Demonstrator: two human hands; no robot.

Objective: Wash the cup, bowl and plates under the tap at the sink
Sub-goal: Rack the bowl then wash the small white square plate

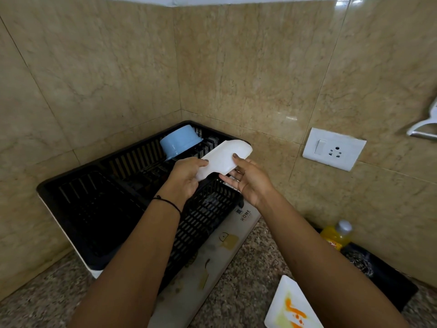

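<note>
A white rectangular plate (225, 158) is held tilted over the black dish rack (99, 200) in the counter corner. My left hand (186, 177) grips the plate's near left end. My right hand (248, 179) holds its right side, thumb on top and fingers underneath. A light blue bowl (178, 140) lies upside down at the back of the rack. A second white plate (289, 306), smeared with orange and yellow sauce, lies on the counter at the lower right, partly hidden by my right forearm. No cup, tap or sink is in view.
The rack stands on a white printed drying mat (220, 247) on a speckled granite counter (241, 285). A yellow bottle with a grey cap (338, 235) and a steel scrubber (360, 262) sit at the right. A wall socket (333, 149) is on the tiles.
</note>
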